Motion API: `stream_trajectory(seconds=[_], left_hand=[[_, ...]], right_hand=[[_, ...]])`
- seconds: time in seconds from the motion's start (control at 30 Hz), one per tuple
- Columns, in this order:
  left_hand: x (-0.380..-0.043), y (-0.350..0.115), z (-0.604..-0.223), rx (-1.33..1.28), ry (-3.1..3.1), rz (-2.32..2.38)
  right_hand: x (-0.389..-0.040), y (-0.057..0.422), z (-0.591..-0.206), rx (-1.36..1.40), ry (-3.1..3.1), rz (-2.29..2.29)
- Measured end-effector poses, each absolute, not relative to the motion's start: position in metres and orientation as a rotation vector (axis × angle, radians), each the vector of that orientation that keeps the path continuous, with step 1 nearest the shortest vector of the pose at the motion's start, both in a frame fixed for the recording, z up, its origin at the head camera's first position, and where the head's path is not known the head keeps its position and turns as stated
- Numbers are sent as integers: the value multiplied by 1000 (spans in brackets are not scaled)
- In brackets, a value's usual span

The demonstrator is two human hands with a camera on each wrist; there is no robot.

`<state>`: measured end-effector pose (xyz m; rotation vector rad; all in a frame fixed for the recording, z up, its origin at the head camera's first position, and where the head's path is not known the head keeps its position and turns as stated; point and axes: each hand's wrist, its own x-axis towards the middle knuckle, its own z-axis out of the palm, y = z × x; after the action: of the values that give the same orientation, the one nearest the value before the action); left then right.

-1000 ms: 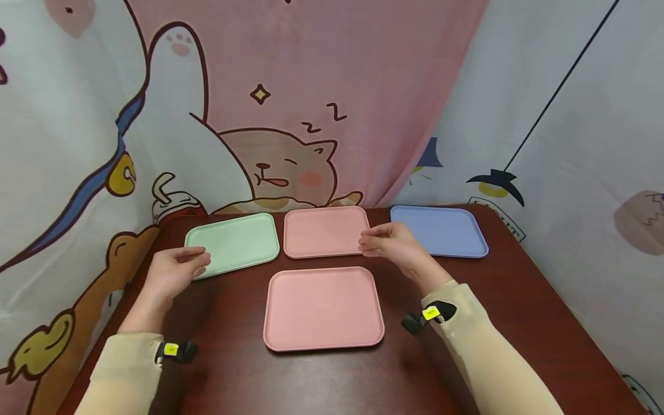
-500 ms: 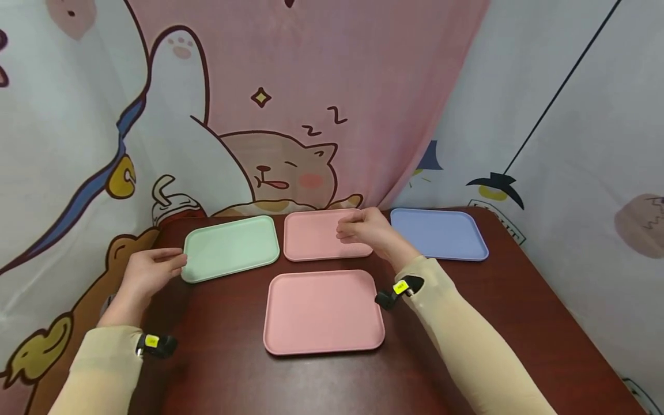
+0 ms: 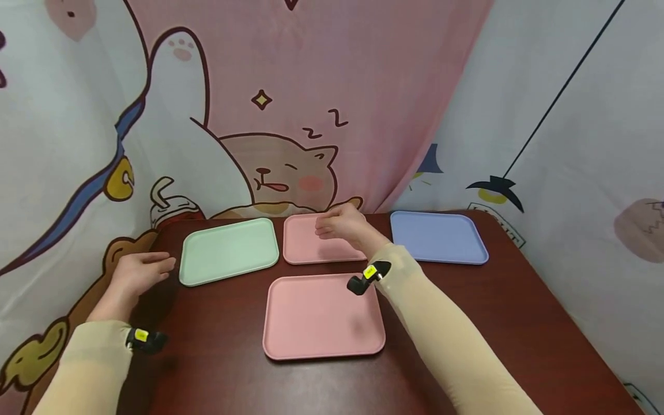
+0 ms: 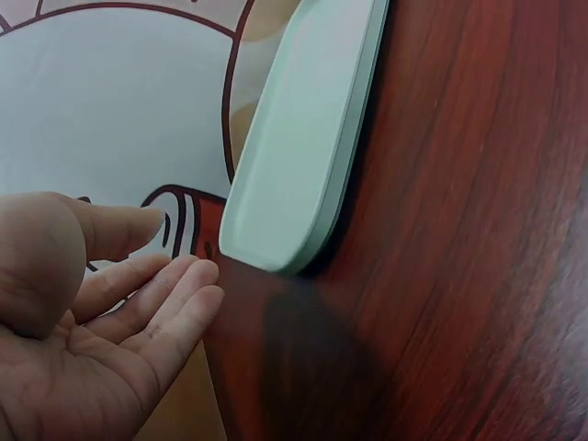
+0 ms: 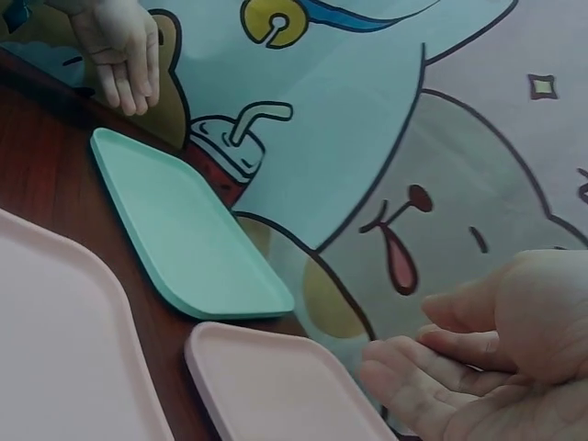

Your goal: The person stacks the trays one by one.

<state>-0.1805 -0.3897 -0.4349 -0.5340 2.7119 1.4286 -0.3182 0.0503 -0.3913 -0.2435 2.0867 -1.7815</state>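
My left hand (image 3: 136, 276) hovers just left of the pale green tray (image 3: 228, 252), apart from it. In the left wrist view this hand's fingers (image 4: 188, 308) are loosely bent with nothing between them, near the corner of the green tray (image 4: 294, 156). Over the back pink tray (image 3: 301, 245) hangs my right hand (image 3: 346, 225), which covers part of it. The right wrist view shows the thumb and fingers of that hand (image 5: 496, 358) relaxed and holding nothing. A larger pink tray (image 3: 316, 320) lies in front, below my right wrist.
A blue tray (image 3: 438, 237) lies at the back right of the dark red-brown table (image 3: 498, 323). Behind and beside the table hangs a curtain (image 3: 337, 75) with cartoon animals. Each wrist wears a small black camera (image 3: 147, 340).
My left hand has moved left, from over the green tray's edge to beside it. My right hand has moved left across the back pink tray. The trays keep their places.
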Motion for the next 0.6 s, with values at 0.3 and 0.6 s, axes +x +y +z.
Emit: stream_trajectory(seconds=[0.3, 0.6], left_hand=[[-188, -398, -437, -536, 2671, 1398], [-198, -396, -438, -513, 2613, 1415]], right_hand=[[-321, 5, -400, -277, 2100, -1716], [-326, -26, -408, -269, 2145, -1671]])
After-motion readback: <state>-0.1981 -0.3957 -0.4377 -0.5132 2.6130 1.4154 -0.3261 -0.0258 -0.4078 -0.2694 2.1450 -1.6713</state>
